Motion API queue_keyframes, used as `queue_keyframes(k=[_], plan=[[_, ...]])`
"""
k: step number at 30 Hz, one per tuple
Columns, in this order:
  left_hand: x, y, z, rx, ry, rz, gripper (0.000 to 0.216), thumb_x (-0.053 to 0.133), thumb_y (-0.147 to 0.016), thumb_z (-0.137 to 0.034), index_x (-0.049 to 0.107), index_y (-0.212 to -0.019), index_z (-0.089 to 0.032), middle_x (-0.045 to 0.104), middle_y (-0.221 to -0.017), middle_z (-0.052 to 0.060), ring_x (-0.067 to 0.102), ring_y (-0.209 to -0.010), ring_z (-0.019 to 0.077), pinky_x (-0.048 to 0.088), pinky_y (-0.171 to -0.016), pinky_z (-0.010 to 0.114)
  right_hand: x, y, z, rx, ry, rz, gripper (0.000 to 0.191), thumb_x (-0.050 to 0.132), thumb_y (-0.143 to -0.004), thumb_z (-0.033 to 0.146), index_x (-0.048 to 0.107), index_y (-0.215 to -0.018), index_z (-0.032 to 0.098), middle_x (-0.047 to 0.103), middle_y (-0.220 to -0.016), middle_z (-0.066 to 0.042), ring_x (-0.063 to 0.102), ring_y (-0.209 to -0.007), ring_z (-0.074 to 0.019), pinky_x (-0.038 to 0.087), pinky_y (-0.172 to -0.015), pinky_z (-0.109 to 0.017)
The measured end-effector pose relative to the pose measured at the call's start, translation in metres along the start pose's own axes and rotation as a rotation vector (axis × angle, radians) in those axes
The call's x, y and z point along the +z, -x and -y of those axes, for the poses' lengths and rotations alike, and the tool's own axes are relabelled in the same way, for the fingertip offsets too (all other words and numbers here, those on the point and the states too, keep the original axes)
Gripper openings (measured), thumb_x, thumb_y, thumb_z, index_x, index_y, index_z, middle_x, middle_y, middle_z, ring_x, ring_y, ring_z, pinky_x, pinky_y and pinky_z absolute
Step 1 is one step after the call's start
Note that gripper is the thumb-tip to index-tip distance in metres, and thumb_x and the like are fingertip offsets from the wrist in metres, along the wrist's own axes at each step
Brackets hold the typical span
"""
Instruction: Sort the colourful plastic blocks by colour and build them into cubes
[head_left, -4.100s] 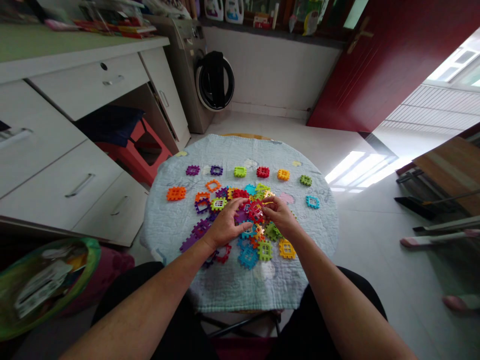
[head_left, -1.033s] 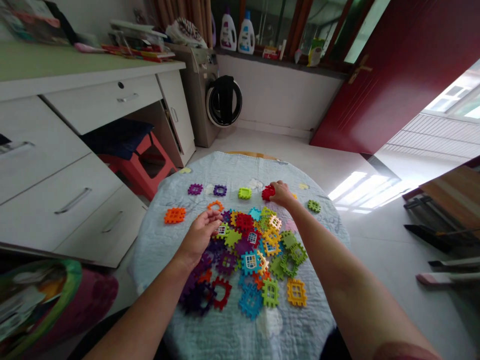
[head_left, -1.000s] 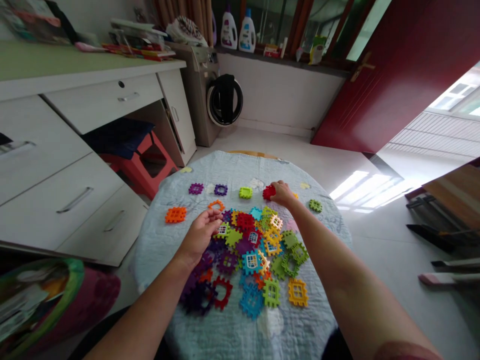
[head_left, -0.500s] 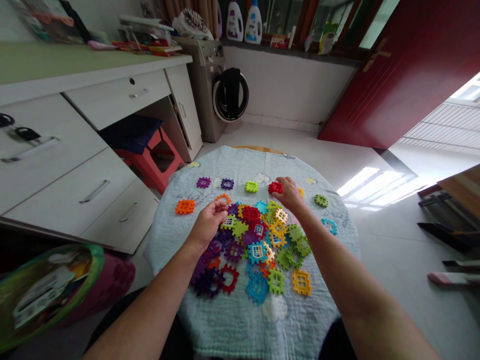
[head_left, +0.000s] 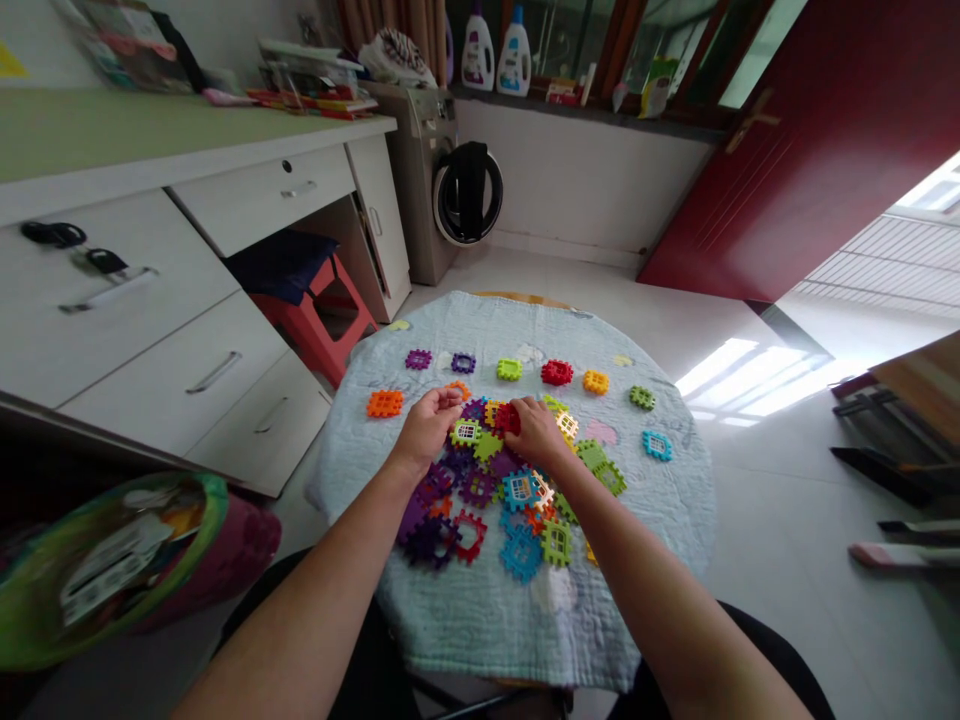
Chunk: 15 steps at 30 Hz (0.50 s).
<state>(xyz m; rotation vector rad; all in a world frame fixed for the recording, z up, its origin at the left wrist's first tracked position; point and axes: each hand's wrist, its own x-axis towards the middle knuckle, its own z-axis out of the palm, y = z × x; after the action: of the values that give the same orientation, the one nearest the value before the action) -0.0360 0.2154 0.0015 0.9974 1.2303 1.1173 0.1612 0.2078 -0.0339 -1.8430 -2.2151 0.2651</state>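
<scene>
My right hand [head_left: 536, 430] reaches into the pile of plastic building pieces, its fingers closed on a red building piece [head_left: 508, 417]. My left hand [head_left: 429, 430] hovers at the pile's left side with loosely curled fingers, and no piece shows in it. Just beyond its fingertips lies an orange piece [head_left: 459, 387], partly covered. Close to this hand is a lime window piece [head_left: 466, 432]. The heap also holds a blue window piece [head_left: 519, 490], a dark purple piece [head_left: 433, 541] and several others. My right forearm hides part of the heap.
Around the pile lie separate pieces: orange [head_left: 385, 404], purple [head_left: 418, 359], lime [head_left: 509, 370], a red stack [head_left: 557, 372], yellow [head_left: 596, 382], green [head_left: 642, 397] and blue [head_left: 658, 446]. A cloth [head_left: 600, 640] covers the round table. A bin [head_left: 217, 560] stands left.
My right hand has left the red stack at the back of the table and come down to the pile, onto another red piece. My left hand has barely moved. The view has shifted slightly.
</scene>
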Motion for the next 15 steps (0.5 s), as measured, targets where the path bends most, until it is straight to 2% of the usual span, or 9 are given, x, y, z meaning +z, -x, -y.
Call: queue_keyframes(k=[4,8,12,15], plan=[[-0.001,-0.004,0.009,0.02,-0.045,0.044,0.027,0.067,-0.062,-0.022,0.062,-0.088,-0.017,0.063,-0.087,0.003,0.058,-0.083,0.0167,0.045,-0.079,0.03,0.0,0.007,-0.009,-0.003,-0.002,-0.054,0.026,0.057,-0.076,0.026,0.064,-0.101,0.018,0.06,-0.107,-0.011,0.051,-0.099,-0.0249,0.039,-0.09,-0.036],[-0.005,-0.007,0.019,0.129,-0.314,0.098,0.024,0.064,-0.061,-0.016,0.064,-0.084,-0.02,0.064,-0.089,0.003,0.058,-0.091,0.0207,0.041,-0.091,0.034,-0.01,0.021,-0.027,-0.001,-0.022,-0.039,0.031,0.058,-0.076,0.02,0.064,-0.106,0.017,0.06,-0.114,-0.011,0.052,-0.105,-0.0245,0.039,-0.094,-0.036],[-0.006,-0.005,0.023,0.298,-0.689,0.214,0.024,0.062,-0.062,-0.014,0.066,-0.084,-0.022,0.064,-0.095,0.006,0.056,-0.099,0.0268,0.036,-0.1,0.039,-0.039,0.044,-0.051,0.086,-0.073,-0.102,0.03,0.055,-0.08,0.02,0.063,-0.109,0.017,0.06,-0.115,-0.011,0.055,-0.104,-0.0225,0.04,-0.095,-0.035],[-0.001,-0.001,0.026,0.423,-0.88,0.298,0.024,0.058,-0.067,-0.016,0.067,-0.089,-0.022,0.063,-0.103,0.008,0.054,-0.104,0.0289,0.035,-0.101,0.043,-0.066,0.067,-0.067,0.145,-0.11,-0.053,0.029,0.057,-0.079,0.02,0.063,-0.108,0.015,0.064,-0.106,-0.01,0.059,-0.094,-0.0207,0.044,-0.088,-0.034]])
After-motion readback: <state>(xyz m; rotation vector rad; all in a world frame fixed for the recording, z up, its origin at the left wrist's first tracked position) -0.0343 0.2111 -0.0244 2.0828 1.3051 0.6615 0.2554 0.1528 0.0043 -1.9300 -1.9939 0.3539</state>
